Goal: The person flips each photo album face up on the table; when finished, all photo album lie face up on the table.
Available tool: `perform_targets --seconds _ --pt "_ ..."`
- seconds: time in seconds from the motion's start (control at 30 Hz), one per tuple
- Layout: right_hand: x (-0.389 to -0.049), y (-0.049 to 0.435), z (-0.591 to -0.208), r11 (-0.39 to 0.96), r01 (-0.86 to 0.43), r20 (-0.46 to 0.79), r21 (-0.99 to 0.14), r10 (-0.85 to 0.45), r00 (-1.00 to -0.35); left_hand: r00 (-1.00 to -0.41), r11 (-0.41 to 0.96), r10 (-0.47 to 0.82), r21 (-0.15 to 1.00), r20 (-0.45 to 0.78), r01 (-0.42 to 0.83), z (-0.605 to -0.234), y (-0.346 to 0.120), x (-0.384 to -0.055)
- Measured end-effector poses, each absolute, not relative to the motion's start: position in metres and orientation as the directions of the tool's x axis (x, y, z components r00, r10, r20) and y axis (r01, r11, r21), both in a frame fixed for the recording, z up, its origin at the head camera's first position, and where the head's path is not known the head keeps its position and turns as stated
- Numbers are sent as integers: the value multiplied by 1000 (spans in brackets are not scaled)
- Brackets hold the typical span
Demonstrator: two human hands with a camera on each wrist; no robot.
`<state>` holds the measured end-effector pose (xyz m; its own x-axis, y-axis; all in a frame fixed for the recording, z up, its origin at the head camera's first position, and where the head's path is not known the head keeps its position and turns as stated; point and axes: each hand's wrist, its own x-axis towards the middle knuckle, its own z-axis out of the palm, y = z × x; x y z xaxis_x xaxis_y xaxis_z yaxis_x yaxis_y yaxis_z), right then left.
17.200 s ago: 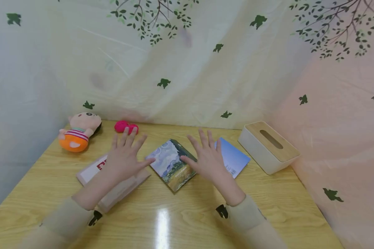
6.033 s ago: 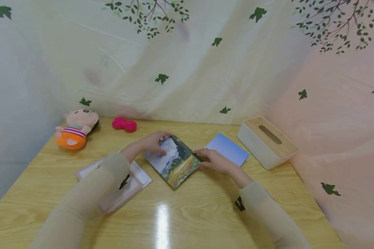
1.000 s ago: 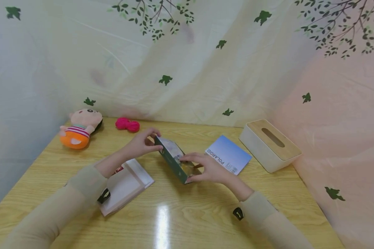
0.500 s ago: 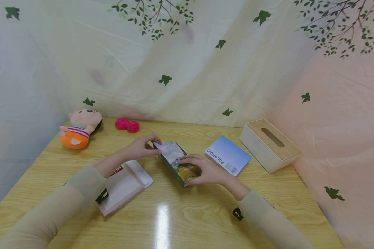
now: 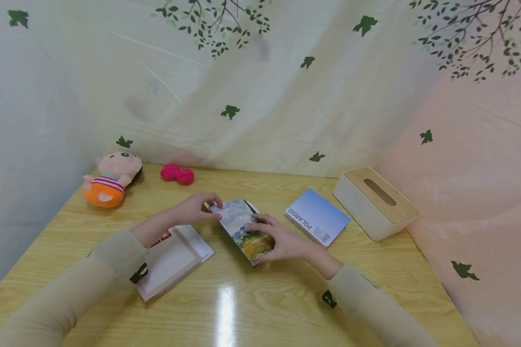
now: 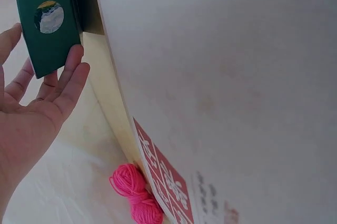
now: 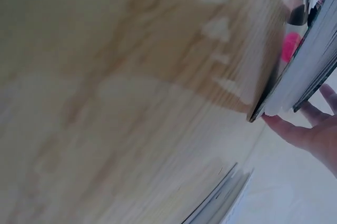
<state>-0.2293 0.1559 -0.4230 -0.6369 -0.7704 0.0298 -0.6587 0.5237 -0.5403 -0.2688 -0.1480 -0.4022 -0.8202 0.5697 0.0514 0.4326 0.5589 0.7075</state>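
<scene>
Both hands hold a thick book (image 5: 239, 221) with a painted landscape cover, slightly tilted at the middle of the table. My left hand (image 5: 203, 207) pinches its far left corner. In the left wrist view the dark green spine (image 6: 50, 23) sits between the thumb and fingers of that hand (image 6: 39, 103). My right hand (image 5: 284, 243) grips the right side, fingers over the cover and thumb at the near corner. The right wrist view shows the book's white page edges (image 7: 300, 71) between its covers, with the right hand (image 7: 313, 134) at them.
A pale book or folder (image 5: 173, 265) with a red label lies under the left forearm. Right of the hands is a blue POLAROID book (image 5: 317, 217), then a tissue box (image 5: 375, 202). A plush doll (image 5: 110, 180) and a pink yarn skein (image 5: 177, 174) stand at the back left.
Seconds ago the hands hovered open, then took hold of the book where it lay. Over the last second its raised spine side has come down, so the cover faces up more, and both hands lowered slightly.
</scene>
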Motion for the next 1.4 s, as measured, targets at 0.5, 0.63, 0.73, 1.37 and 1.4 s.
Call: perform_targets --seconds 0.5,0.63,0.73,1.37,1.4 --pt "-236 152 -428 542 -734 9 -410 -802 -597 -822 643 568 641 -31 420 -410 -155 -271" --pt "-240 151 -427 536 -737 17 -412 -804 -594 -826 644 563 639 -24 421 -410 -155 -271" --pt "-242 152 -427 533 -732 15 -425 -804 -594 -827 647 562 635 -22 422 -410 -155 -273" --pt "-241 154 -430 513 -755 -21 -408 -832 -554 -815 677 571 616 -93 403 -412 -158 -274" --pt "-240 155 -429 513 -748 -25 -422 -831 -556 -817 682 570 605 -89 410 -411 -158 -273"
